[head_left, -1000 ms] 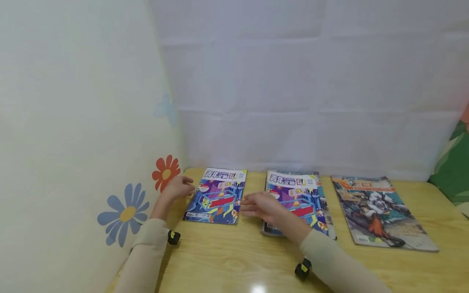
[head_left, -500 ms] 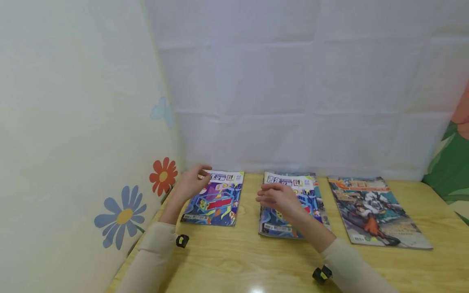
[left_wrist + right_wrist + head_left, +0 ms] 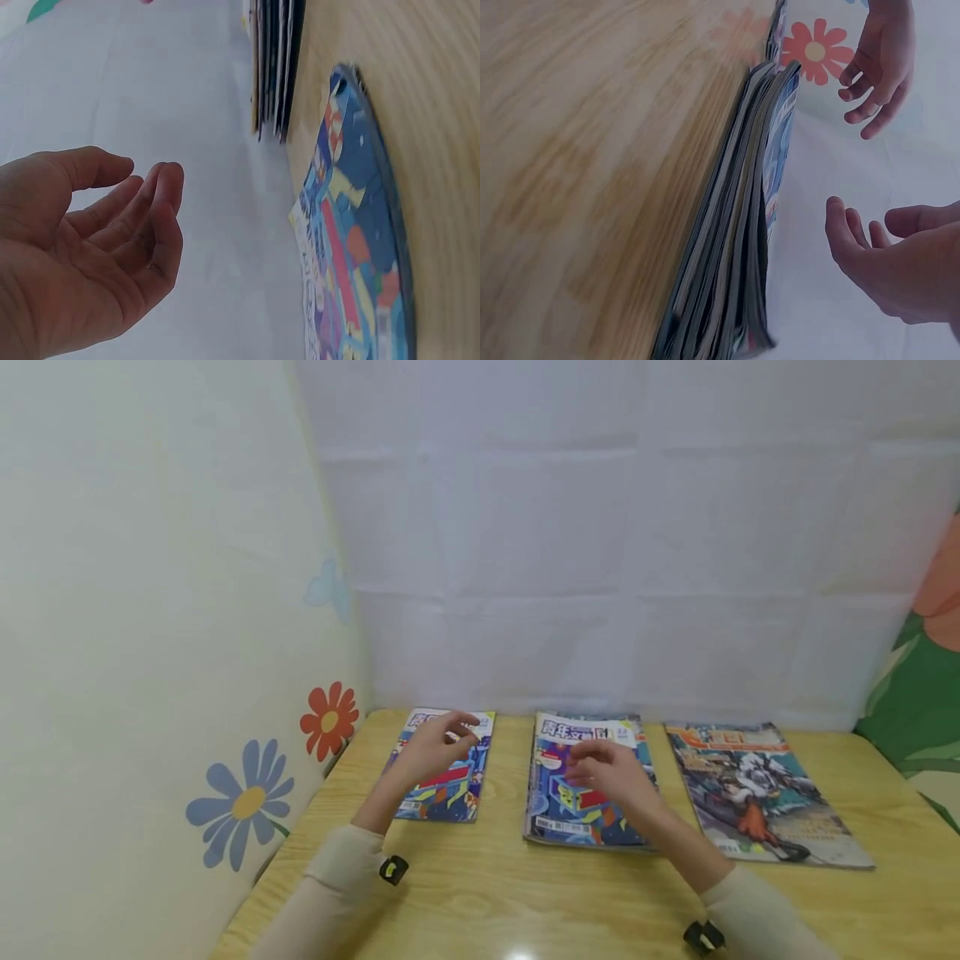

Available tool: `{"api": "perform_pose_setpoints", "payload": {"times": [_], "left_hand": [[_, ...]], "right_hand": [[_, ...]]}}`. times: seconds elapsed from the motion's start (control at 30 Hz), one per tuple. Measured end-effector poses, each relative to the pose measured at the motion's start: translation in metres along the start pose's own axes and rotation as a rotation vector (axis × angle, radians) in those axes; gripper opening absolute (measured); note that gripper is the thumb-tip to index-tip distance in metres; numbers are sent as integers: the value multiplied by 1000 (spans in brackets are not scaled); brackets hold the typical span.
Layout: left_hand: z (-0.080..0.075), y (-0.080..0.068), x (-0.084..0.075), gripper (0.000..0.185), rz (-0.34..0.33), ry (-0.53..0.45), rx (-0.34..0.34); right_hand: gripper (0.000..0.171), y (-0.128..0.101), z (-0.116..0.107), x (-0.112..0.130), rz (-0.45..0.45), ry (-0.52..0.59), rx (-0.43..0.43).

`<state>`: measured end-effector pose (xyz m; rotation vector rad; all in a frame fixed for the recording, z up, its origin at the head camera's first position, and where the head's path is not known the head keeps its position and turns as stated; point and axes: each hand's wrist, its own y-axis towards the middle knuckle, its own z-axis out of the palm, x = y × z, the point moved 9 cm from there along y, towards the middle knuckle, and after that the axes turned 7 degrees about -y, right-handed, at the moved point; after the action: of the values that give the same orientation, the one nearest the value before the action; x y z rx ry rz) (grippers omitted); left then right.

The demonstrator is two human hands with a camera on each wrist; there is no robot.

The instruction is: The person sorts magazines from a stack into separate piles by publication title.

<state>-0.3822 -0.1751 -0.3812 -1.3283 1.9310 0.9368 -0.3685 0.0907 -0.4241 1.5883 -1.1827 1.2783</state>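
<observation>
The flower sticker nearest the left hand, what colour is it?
Red flower sticker with a yellow middle; head view.

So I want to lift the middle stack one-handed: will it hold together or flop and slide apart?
The stack is several thin magazines, their edges splayed in the right wrist view, so it will probably sag if gripped at one side. The covers look glossy, so upper issues may slip off. It likely weighs more than the single magazine to its left.

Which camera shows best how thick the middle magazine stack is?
The right wrist view: the middle stack is edge-on, its layers visible. The head view shows only its top cover; the left wrist view shows just its far end.
</observation>
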Motion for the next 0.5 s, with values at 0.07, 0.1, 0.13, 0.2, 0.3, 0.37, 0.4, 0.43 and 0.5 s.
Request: {"api": "perform_pose_setpoints", "payload": {"times": [0.07,0.1,0.13,0.2,0.3,0.37,0.4,0.43,0.5], "left_hand": [[9,1,-1,32,-4,-18,20],[15,2,0,31,-6,-36,36],[20,2,1,32,-10,-68,56],[32,3,3,33,-37,-154,102],[48,3,8,33,-77,-273,159],[56,3,9,32,-106,-311,178],[60,3,10,32,-114,-322,187],[64,3,11,32,-128,-336,196],[71,2,14,34,-174,-382,219]], "right_hand": [[28,-2,-8,-2,-11,-32,-8],[29,-2,-12,-3,-18,-54,-7],[30,-3,-15,-3,-25,-84,-4],[33,-5,-21,-5,-38,-148,8],[35,-9,-29,-8,-32,-267,28],[35,-11,-34,-10,-25,-334,33],[34,-13,-36,-10,-21,-370,33],[34,-13,-39,-11,-18,-407,31],[33,-15,-43,-14,-16,-468,27]]}}
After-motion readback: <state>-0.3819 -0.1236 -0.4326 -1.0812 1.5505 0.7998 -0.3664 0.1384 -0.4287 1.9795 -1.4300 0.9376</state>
